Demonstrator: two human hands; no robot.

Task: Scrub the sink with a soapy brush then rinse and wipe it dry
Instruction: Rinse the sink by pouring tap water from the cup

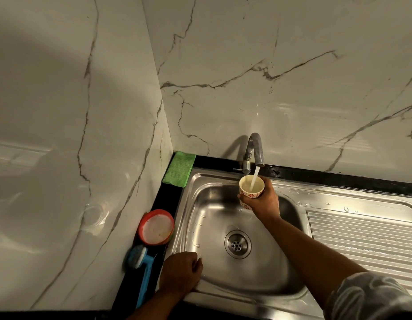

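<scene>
A steel sink [214,204] with a round drain [237,244] fills the middle of the head view. My right hand [264,200] grips a small cup [250,189] with a red flower pattern under the tap [254,150]; water runs into it. My left hand [180,272] rests on the sink's front left rim, fingers loosely curled, holding nothing. A blue-handled brush [142,269] lies on the black counter to the left. A folded green cloth [180,169] lies at the back left corner.
A red-rimmed bowl [156,227] of pale soapy liquid stands on the black counter strip [168,197] left of the sink. A ribbed steel draining board [362,236] with water drops extends right. Marble walls close in behind and on the left.
</scene>
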